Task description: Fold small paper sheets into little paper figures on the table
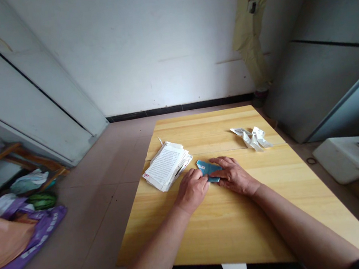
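A piece of blue folded paper (pixel 207 169) lies on the pine table (pixel 227 230), near the middle. My left hand (pixel 192 190) holds its left end between the fingers. My right hand (pixel 233 175) rests its fingers across the right end, and the fingers hide part of the paper. To the left of my left hand sits a loose stack of printed text pages (pixel 165 165). Several folded white paper strips (pixel 250 138) lie farther back on the right, beyond my right hand.
A white foam box (pixel 348 158) stands beyond the table's right edge. On the floor at left are a purple bag (pixel 36 239), a striped green melon (pixel 43 200) and a low wooden rack (pixel 17 156). A wall stands behind the table's far edge.
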Available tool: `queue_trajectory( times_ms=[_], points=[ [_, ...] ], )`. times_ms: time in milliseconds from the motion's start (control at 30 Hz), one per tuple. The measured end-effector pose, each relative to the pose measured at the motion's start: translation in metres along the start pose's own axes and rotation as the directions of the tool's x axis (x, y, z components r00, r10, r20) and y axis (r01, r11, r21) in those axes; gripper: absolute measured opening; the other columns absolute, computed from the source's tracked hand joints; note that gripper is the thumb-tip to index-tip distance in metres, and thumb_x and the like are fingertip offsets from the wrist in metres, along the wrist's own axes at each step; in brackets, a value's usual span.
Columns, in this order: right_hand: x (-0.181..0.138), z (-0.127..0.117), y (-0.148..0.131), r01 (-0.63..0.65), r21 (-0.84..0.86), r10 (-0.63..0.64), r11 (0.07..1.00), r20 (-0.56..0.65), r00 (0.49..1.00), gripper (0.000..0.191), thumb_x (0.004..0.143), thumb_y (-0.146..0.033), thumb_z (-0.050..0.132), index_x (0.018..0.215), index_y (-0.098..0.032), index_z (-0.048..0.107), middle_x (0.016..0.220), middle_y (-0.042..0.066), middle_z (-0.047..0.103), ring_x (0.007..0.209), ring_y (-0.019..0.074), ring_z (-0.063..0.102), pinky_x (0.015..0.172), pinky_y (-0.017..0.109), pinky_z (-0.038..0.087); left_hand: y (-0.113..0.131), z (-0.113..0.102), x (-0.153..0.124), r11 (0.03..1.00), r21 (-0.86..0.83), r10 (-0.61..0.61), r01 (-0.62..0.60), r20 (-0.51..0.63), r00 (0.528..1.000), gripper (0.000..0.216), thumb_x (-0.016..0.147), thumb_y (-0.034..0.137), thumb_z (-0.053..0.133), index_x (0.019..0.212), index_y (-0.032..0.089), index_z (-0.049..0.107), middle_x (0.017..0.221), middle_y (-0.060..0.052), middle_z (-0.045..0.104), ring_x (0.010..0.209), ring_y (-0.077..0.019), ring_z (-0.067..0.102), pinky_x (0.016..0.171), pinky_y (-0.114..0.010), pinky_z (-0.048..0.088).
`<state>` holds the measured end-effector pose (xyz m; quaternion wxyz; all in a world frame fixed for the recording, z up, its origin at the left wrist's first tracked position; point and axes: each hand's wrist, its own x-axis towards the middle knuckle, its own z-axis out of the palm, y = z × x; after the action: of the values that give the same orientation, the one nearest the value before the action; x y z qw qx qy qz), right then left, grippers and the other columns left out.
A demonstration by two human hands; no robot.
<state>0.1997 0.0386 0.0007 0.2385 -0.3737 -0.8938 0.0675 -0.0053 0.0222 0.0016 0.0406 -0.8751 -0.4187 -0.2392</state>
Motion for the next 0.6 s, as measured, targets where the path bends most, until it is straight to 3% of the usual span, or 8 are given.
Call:
queue_trajectory(
  times_ms=[133, 333, 500, 600],
  points=[
    [-0.001, 0.000, 0.000, -0.039, 0.039, 0.041, 0.998, -0.046, 0.998, 0.020, 0.086, -0.034, 0.057, 0.098, -0.028, 0.072, 0.127, 0.009, 0.055, 0.111, 0.0265, 0.048, 0.091, 0.046, 0.040, -0.001, 0.002, 0.000, 1.000, -0.017, -0.012, 0.012, -0.007, 1.000, 0.017, 0.086, 0.018, 0.055, 0.072, 0.019, 0.065, 0.075, -0.004, 0.056, 0.076, -0.0162, 0.051, 0.068, -0.030, 0.044],
    [-0.001, 0.001, 0.006, -0.066, 0.119, 0.074, 0.991, -0.062, 0.995, 0.028, 0.091, -0.040, 0.050, 0.093, -0.023, 0.072, 0.088, 0.008, 0.064, 0.086, 0.0202, 0.054, 0.080, 0.036, 0.042, -0.003, 0.004, 0.002, 0.995, -0.094, -0.032, 0.029, -0.036, 0.999, 0.020, 0.084, 0.014, 0.057, 0.067, 0.018, 0.065, 0.072, -0.003, 0.057, 0.075, -0.0150, 0.051, 0.070, -0.029, 0.044],
    [0.003, 0.003, -0.001, -0.180, 0.157, 0.197, 0.971, -0.098, 0.976, 0.032, 0.091, -0.045, 0.049, 0.085, -0.021, 0.069, 0.077, 0.005, 0.064, 0.079, 0.0184, 0.054, 0.073, 0.032, 0.039, -0.007, 0.007, 0.004, 0.988, -0.142, -0.066, 0.061, -0.031, 0.997, 0.017, 0.077, 0.011, 0.065, 0.061, 0.019, 0.066, 0.070, -0.001, 0.059, 0.074, -0.0148, 0.051, 0.069, -0.029, 0.044],
    [0.006, 0.005, -0.007, -0.284, 0.070, 0.291, 0.956, -0.108, 0.951, 0.032, 0.091, -0.042, 0.049, 0.074, -0.021, 0.066, 0.073, 0.004, 0.062, 0.077, 0.0183, 0.054, 0.071, 0.031, 0.037, -0.011, 0.011, 0.004, 0.975, -0.205, -0.090, 0.082, -0.028, 0.996, 0.014, 0.075, 0.012, 0.068, 0.064, 0.021, 0.069, 0.072, -0.001, 0.061, 0.073, -0.0141, 0.054, 0.069, -0.028, 0.046]
  ],
)
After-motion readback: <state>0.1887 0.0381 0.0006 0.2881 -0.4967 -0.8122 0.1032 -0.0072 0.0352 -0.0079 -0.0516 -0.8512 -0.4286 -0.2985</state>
